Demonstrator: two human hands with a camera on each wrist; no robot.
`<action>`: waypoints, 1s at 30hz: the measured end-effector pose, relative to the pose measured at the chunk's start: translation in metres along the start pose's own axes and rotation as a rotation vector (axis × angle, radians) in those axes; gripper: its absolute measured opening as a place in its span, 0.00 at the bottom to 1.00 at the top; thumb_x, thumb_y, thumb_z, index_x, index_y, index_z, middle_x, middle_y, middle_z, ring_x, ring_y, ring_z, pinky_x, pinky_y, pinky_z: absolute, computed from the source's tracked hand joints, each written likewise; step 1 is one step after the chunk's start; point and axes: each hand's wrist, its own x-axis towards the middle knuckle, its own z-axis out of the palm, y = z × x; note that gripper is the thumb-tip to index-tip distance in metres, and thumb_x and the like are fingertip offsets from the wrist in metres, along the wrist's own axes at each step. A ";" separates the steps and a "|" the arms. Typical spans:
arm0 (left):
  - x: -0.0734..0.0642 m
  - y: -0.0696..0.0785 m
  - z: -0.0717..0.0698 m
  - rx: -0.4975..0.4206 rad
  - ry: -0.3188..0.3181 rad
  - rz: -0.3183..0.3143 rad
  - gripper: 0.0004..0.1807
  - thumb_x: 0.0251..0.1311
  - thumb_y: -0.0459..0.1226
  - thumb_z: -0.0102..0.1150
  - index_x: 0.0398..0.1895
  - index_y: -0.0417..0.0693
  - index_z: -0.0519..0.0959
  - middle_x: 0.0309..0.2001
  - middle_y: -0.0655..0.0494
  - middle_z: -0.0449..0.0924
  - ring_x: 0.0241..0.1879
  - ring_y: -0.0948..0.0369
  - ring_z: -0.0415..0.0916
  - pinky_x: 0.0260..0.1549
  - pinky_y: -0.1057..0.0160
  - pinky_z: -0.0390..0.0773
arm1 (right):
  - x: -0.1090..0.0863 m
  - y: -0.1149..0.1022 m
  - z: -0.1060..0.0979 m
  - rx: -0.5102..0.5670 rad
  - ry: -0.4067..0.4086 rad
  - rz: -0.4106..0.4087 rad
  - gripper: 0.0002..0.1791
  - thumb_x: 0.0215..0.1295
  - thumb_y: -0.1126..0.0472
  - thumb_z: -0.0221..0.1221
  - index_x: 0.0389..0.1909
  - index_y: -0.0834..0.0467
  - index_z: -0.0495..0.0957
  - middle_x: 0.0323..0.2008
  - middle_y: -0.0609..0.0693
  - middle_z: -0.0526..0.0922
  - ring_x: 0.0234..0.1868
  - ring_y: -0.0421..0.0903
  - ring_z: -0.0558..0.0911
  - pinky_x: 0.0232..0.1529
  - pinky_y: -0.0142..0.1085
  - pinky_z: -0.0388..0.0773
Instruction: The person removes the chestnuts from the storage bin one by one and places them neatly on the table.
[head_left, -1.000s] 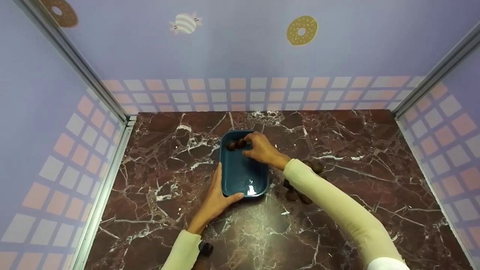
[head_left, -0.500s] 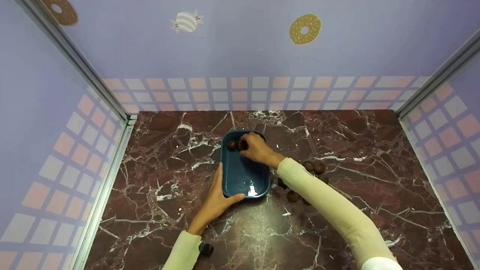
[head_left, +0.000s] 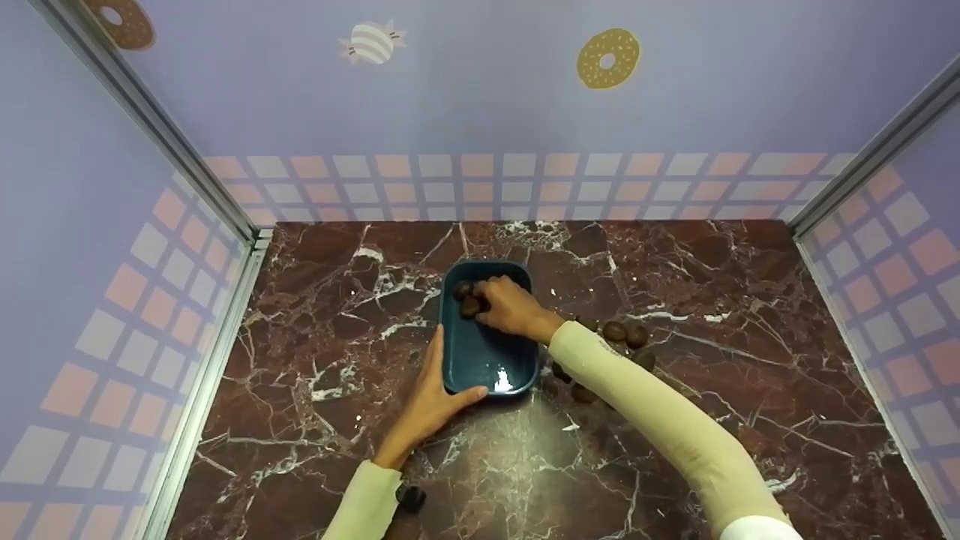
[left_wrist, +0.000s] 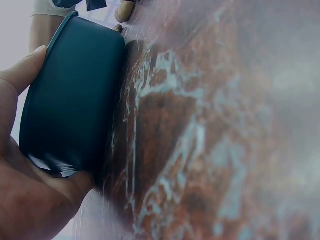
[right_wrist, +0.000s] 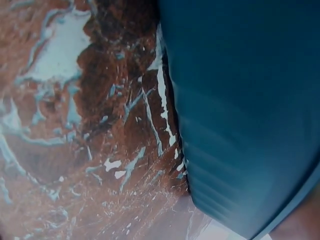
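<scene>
A dark blue rectangular dish (head_left: 491,360) stands on the marbled tabletop. My left hand (head_left: 431,397) holds its near left corner, thumb along the near edge and fingers along the left side. The left wrist view shows that hand (left_wrist: 35,200) wrapped against the dish's wall (left_wrist: 75,90). Over the far part of the dish, my right hand (head_left: 514,307) reaches in with curled fingers, pinching at a brown chestnut partly hidden by the fingertips. Beside them lie a chestnut (head_left: 463,291) and another chestnut (head_left: 470,307). Only the outer wall (right_wrist: 240,110) fills the right wrist view.
Several more chestnuts (head_left: 615,331) lie on the table to the right of the dish, some hidden under my right forearm. Purple panels (head_left: 480,97) with a checked band border the table (head_left: 337,300) at the back and both sides.
My right hand has moved slightly toward me inside the dish. A chestnut now shows nearer to me by the fingertips, just below the far left one. The left hand has stayed in place.
</scene>
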 end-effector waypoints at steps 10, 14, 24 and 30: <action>0.001 0.002 -0.003 0.001 -0.013 0.000 0.74 0.59 0.54 0.83 0.93 0.48 0.36 0.90 0.37 0.35 0.88 0.40 0.37 0.82 0.33 0.47 | 0.014 0.026 0.037 0.114 0.051 -0.192 0.17 0.64 0.56 0.77 0.50 0.58 0.88 0.44 0.52 0.91 0.47 0.51 0.88 0.52 0.46 0.85; 0.000 0.003 -0.004 -0.012 -0.015 0.003 0.74 0.60 0.52 0.83 0.93 0.49 0.35 0.90 0.38 0.35 0.88 0.41 0.36 0.83 0.34 0.47 | 0.016 0.025 0.045 0.125 0.040 -0.176 0.19 0.60 0.58 0.77 0.52 0.58 0.88 0.46 0.53 0.91 0.50 0.53 0.88 0.55 0.49 0.84; -0.001 0.003 -0.003 -0.003 -0.013 -0.011 0.72 0.62 0.51 0.82 0.93 0.49 0.35 0.90 0.38 0.34 0.88 0.40 0.36 0.83 0.34 0.46 | 0.003 -0.001 0.039 0.065 0.025 -0.189 0.17 0.61 0.55 0.79 0.45 0.58 0.85 0.44 0.54 0.87 0.46 0.55 0.83 0.53 0.54 0.80; -0.001 0.003 -0.002 0.013 -0.019 -0.018 0.72 0.62 0.52 0.82 0.93 0.49 0.35 0.90 0.39 0.34 0.88 0.40 0.37 0.82 0.34 0.47 | -0.008 -0.016 0.028 0.043 -0.010 -0.123 0.19 0.62 0.56 0.78 0.48 0.61 0.84 0.46 0.57 0.87 0.48 0.57 0.83 0.54 0.53 0.82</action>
